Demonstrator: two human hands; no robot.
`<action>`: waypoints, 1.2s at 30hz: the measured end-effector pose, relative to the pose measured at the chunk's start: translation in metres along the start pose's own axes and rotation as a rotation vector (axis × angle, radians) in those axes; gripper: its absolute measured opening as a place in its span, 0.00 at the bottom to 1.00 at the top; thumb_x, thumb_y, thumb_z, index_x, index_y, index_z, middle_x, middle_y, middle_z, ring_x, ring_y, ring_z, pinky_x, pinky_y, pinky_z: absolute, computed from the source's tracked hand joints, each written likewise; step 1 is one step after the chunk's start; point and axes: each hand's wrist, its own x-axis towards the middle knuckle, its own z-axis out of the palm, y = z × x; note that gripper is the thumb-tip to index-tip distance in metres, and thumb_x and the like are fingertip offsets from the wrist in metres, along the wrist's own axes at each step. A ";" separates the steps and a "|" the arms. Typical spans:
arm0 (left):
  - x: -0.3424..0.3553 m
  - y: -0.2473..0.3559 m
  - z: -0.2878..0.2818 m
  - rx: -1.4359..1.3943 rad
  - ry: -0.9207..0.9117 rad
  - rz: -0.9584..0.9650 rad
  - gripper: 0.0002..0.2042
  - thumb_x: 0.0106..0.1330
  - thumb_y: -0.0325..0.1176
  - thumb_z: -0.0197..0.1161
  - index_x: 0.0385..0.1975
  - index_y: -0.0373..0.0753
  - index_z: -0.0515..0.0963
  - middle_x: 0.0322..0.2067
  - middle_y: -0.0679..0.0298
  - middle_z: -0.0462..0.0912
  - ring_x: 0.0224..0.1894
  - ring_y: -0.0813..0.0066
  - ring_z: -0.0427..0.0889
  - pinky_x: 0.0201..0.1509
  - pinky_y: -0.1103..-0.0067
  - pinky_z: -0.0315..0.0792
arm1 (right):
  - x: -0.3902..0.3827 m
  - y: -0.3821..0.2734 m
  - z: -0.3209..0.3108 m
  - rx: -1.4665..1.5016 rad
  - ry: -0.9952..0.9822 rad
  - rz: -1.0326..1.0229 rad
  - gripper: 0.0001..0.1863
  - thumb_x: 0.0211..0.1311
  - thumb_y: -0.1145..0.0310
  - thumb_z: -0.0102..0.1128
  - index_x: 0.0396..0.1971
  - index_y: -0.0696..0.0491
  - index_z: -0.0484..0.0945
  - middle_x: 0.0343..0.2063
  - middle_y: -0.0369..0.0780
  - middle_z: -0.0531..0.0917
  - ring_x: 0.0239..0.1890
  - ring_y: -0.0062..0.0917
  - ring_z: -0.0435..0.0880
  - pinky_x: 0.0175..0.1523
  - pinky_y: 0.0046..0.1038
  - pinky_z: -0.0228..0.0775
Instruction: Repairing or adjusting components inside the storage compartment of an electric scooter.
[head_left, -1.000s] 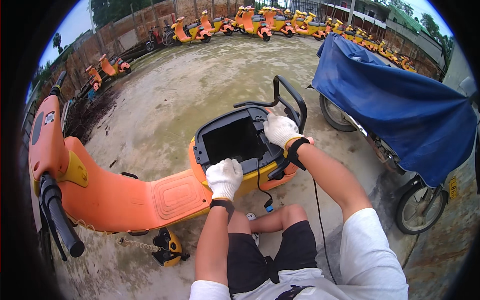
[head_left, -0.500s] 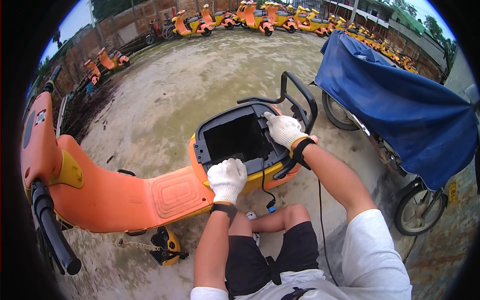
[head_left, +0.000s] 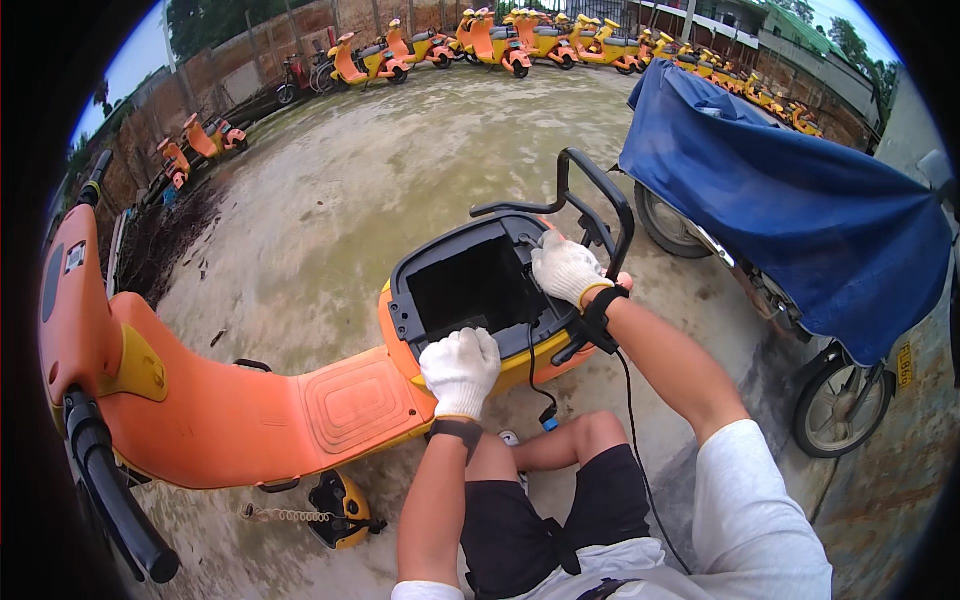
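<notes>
An orange and yellow electric scooter (head_left: 352, 400) stands in front of me, its seat area showing an uncovered, dark rectangular compartment (head_left: 468, 287) with a black plastic frame (head_left: 402, 312). My left hand (head_left: 460, 370), in a white knit glove, is closed over the near rim of that frame. At the frame's right end, beside the black rear rack (head_left: 622, 205), my gloved right hand (head_left: 566, 268) has its fingers curled down; what lies under them is hidden. A black cable (head_left: 534, 375) hangs out over the near side and ends in a blue-tipped connector (head_left: 550, 422).
On the ground near the footboard lies a yellow and black helmet (head_left: 342, 508) on a coiled cord. A motorcycle under a blue cover (head_left: 780, 210) stands close on the right. Rows of similar scooters (head_left: 500, 42) line the far wall. Handlebars (head_left: 120, 490) reach out at the left.
The view has shifted slightly, so the scooter sits a little lower in it. Both hands stay at the same places on the frame; the right hand's fingers have curled in more.
</notes>
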 end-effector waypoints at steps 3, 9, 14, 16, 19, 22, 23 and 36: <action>-0.001 -0.002 0.004 0.000 0.020 0.028 0.17 0.67 0.38 0.62 0.15 0.41 0.79 0.17 0.54 0.84 0.18 0.54 0.84 0.26 0.61 0.77 | 0.007 -0.005 0.007 -0.006 0.045 0.070 0.25 0.67 0.62 0.59 0.57 0.63 0.74 0.44 0.57 0.89 0.47 0.55 0.90 0.52 0.54 0.80; -0.005 -0.003 0.009 0.051 0.027 0.039 0.16 0.67 0.39 0.62 0.16 0.41 0.80 0.19 0.53 0.85 0.20 0.54 0.86 0.28 0.62 0.79 | -0.002 -0.013 0.019 0.046 0.116 0.057 0.19 0.67 0.66 0.56 0.51 0.64 0.74 0.39 0.57 0.89 0.46 0.54 0.90 0.50 0.51 0.80; -0.004 -0.002 0.006 0.063 -0.039 0.018 0.17 0.68 0.41 0.60 0.19 0.40 0.81 0.21 0.53 0.86 0.22 0.52 0.87 0.29 0.61 0.80 | 0.002 -0.014 0.019 0.027 0.117 0.014 0.17 0.68 0.64 0.54 0.44 0.64 0.80 0.40 0.59 0.89 0.46 0.50 0.91 0.50 0.49 0.82; -0.001 -0.001 0.004 0.090 -0.081 0.012 0.17 0.69 0.41 0.59 0.20 0.39 0.82 0.22 0.52 0.87 0.23 0.52 0.87 0.29 0.61 0.80 | 0.007 -0.005 0.006 -0.205 0.030 -0.245 0.18 0.70 0.61 0.54 0.36 0.62 0.85 0.39 0.56 0.89 0.41 0.46 0.92 0.47 0.45 0.84; 0.000 0.000 0.003 0.087 -0.061 0.018 0.17 0.70 0.41 0.59 0.20 0.40 0.82 0.21 0.52 0.86 0.23 0.51 0.87 0.30 0.61 0.80 | 0.008 0.007 -0.008 0.737 -0.364 0.322 0.21 0.76 0.58 0.50 0.34 0.59 0.85 0.27 0.43 0.87 0.18 0.30 0.85 0.23 0.31 0.78; -0.001 0.000 0.003 0.076 -0.065 0.030 0.17 0.70 0.41 0.59 0.19 0.40 0.81 0.22 0.52 0.86 0.23 0.51 0.87 0.31 0.60 0.80 | 0.006 0.011 -0.004 1.253 -0.391 0.423 0.14 0.74 0.62 0.55 0.29 0.53 0.79 0.19 0.33 0.76 0.13 0.20 0.71 0.17 0.24 0.64; -0.002 0.000 0.003 0.077 -0.039 0.039 0.18 0.70 0.41 0.59 0.19 0.40 0.81 0.22 0.52 0.86 0.24 0.51 0.87 0.31 0.60 0.80 | 0.007 0.010 -0.001 1.308 -0.373 0.378 0.13 0.73 0.63 0.56 0.29 0.54 0.78 0.17 0.34 0.73 0.12 0.21 0.68 0.16 0.26 0.59; -0.002 0.000 0.009 0.107 -0.075 0.003 0.18 0.70 0.41 0.58 0.20 0.39 0.82 0.23 0.52 0.87 0.24 0.49 0.87 0.32 0.58 0.81 | -0.009 -0.021 0.016 -0.443 0.024 -0.308 0.11 0.60 0.65 0.67 0.38 0.51 0.93 0.37 0.44 0.93 0.39 0.40 0.93 0.41 0.42 0.83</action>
